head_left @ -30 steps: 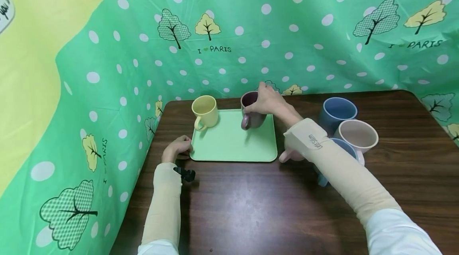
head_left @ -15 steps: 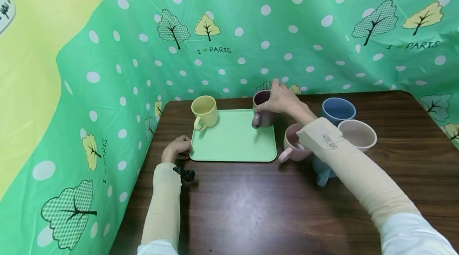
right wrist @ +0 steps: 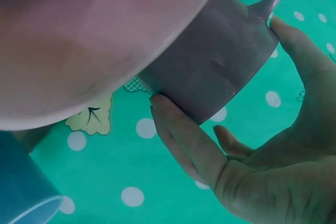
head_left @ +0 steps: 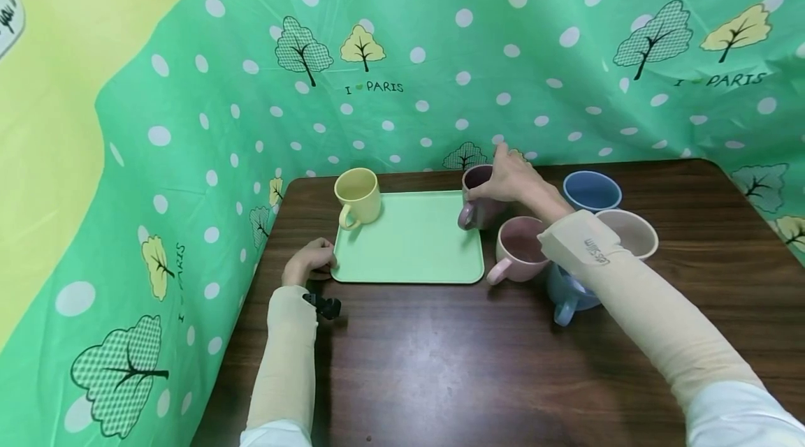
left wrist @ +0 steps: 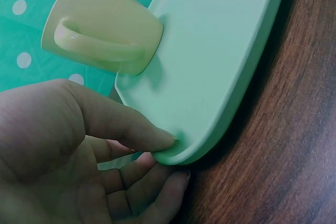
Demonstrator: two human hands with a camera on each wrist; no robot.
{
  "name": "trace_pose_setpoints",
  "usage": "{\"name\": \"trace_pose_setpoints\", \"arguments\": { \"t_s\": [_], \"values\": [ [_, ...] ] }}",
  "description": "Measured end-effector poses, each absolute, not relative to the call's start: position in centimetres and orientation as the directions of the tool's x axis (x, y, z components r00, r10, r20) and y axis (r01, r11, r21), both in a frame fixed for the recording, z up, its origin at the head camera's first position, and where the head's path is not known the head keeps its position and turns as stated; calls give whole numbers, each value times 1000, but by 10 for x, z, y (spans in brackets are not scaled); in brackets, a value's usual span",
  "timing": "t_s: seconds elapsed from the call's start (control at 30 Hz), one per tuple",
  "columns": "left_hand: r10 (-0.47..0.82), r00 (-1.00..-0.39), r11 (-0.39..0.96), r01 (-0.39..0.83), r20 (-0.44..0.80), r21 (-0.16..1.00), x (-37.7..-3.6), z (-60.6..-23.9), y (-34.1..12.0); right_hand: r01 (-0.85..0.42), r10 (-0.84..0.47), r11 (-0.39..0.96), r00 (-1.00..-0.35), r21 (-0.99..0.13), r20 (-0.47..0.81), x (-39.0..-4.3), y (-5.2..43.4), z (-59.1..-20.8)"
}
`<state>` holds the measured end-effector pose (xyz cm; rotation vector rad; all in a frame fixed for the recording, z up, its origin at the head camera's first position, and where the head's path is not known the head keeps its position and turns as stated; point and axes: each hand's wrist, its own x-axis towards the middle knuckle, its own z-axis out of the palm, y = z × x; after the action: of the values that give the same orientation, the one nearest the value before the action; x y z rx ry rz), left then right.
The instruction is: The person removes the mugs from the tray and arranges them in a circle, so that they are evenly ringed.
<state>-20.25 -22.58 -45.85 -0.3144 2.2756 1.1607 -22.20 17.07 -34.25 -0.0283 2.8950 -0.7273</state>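
My right hand [head_left: 514, 178] grips a dark purple mug [head_left: 481, 213] over the right end of a light green tray [head_left: 409, 251]. In the right wrist view the thumb presses one side of the mug [right wrist: 215, 61] near its handle, the fingers the opposite side. My left hand [head_left: 309, 260] pinches the tray's near left corner; in the left wrist view its thumb [left wrist: 152, 136] lies on top of the rim with fingers below. Upright at the tray's far left corner stands a yellow mug [head_left: 360, 197], its handle toward me.
Right of the tray are a pink mug [head_left: 512, 267], two blue mugs [head_left: 591, 188] and a whitish mug [head_left: 638, 234], the last partly behind my right forearm. A patterned green cloth [head_left: 377, 119] rises behind the dark wooden table [head_left: 409, 363].
My right hand has moved the purple mug rightward along the tray to its right edge. The pink mug is now uncovered by the forearm. The left hand stays put.
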Motion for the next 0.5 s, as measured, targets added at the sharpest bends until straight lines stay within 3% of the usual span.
{"name": "trace_pose_setpoints", "arguments": {
  "t_s": [0.5],
  "values": [
    [42,-820,610,-431,-570,665,-199,-457,-225,89,-6,885,-979,-457,-203,-218,188,-352]
  ]
}}
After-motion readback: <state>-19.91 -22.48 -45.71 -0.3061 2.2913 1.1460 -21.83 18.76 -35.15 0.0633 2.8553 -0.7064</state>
